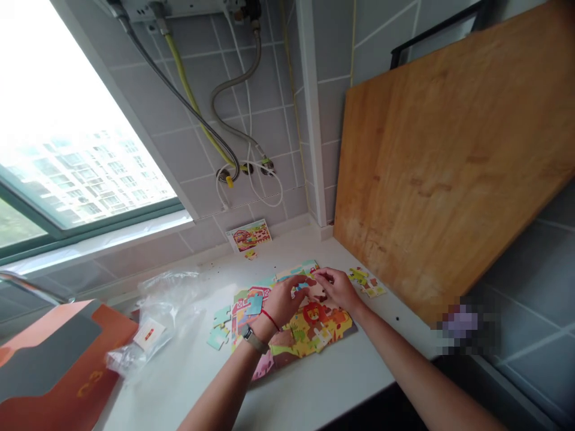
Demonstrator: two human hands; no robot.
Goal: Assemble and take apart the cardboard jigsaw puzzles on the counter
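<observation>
The left hand (281, 301) and the right hand (338, 288) are closing narrowly over the middle of a jigsaw puzzle (309, 335), their fingertips meeting near a small blue piece (302, 286), though I cannot tell whether either hand is pinching it. A watch (254, 339) and a red string (269, 319) are circling the left wrist. The puzzle is lying flat on the white counter (251, 395), where the level surface is likely keeping its pieces together. A teal piece (254, 305) is resting on top, just beside the left hand, and loose teal pieces (218, 335) are sitting just left of the puzzle, within easy reach. Yellow pieces (366, 281) are lying near the right hand. Further left, a clear plastic bag (166, 311) and an orange box (58, 365) are sitting off to the side, seemingly leaving the hands room. Farther off, a small picture card (248, 235) is standing against the tiled wall (179, 149), apparently propped for viewing, while a wooden board (426, 161) is leaning nearby, kept upright to save counter space.
</observation>
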